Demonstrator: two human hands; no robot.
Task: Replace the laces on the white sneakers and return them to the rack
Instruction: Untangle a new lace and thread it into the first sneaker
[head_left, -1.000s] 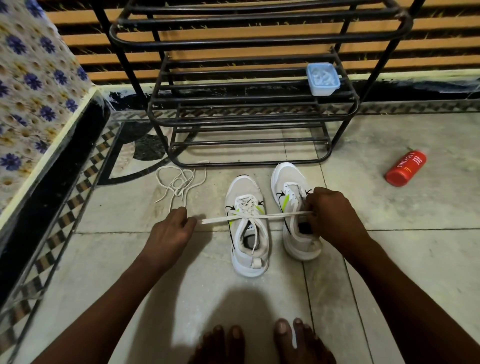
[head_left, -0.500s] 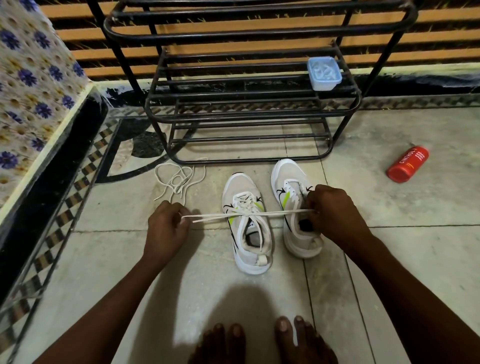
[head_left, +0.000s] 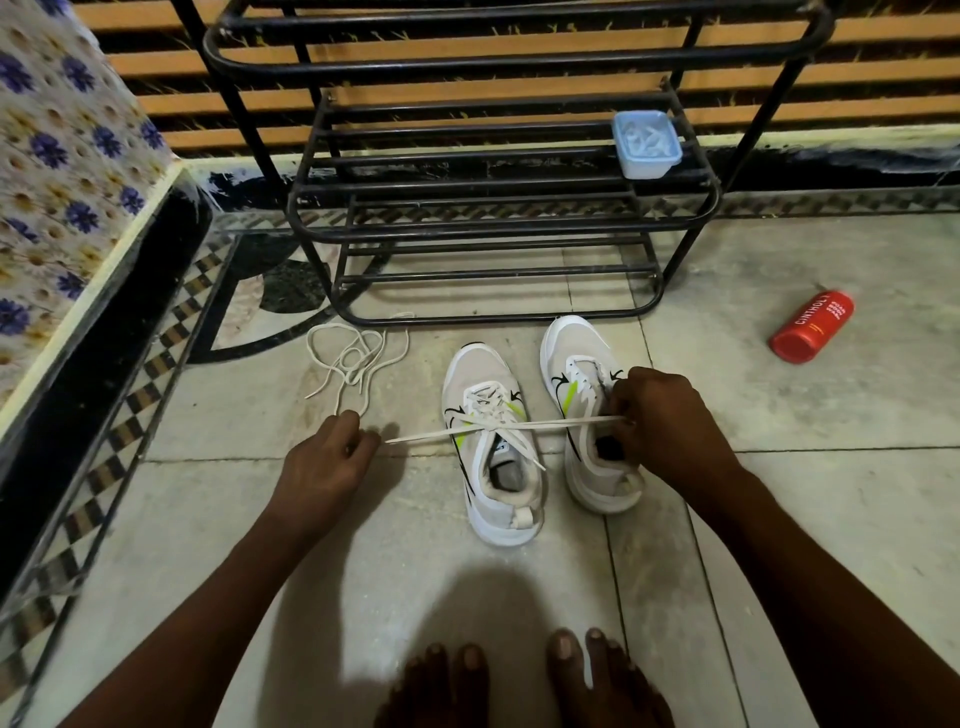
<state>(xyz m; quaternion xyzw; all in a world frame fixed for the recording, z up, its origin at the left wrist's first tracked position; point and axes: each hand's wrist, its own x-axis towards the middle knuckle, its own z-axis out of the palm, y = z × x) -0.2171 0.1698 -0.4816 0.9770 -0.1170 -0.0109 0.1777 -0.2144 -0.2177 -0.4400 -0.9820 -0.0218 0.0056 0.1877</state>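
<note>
Both arms reach down toward the floor (head_left: 831, 519). The right hand (head_left: 670, 421) hovers over the collar of the far sneaker (head_left: 576, 364), the 1 nearer the red bottle (head_left: 813, 326). Its fingers are curled tight, pinching 1 end of a white lace (head_left: 498, 427).

The left hand (head_left: 324, 457) sits low and off to the side, knuckles up, fingers curled in. The lace's other tip comes right up to those fingertips, but I can't tell whether it's pinched or only beside them.

The lace runs straight and taut between the 2 hands, crossing above the tongue of the laced sneaker (head_left: 488, 374). Both shoes stand side by side on the tiles, toes toward the black rack (head_left: 493, 231), just in front of its lowest rung. They are white with black marks and a lime streak. The laced sneaker shows criss-cross lacing, with a loose end trailing over its opening.

The right hand hides the far sneaker's upper eyelets. A loose lace (head_left: 353, 358) lies tangled on the tiles near the left hand.
</note>
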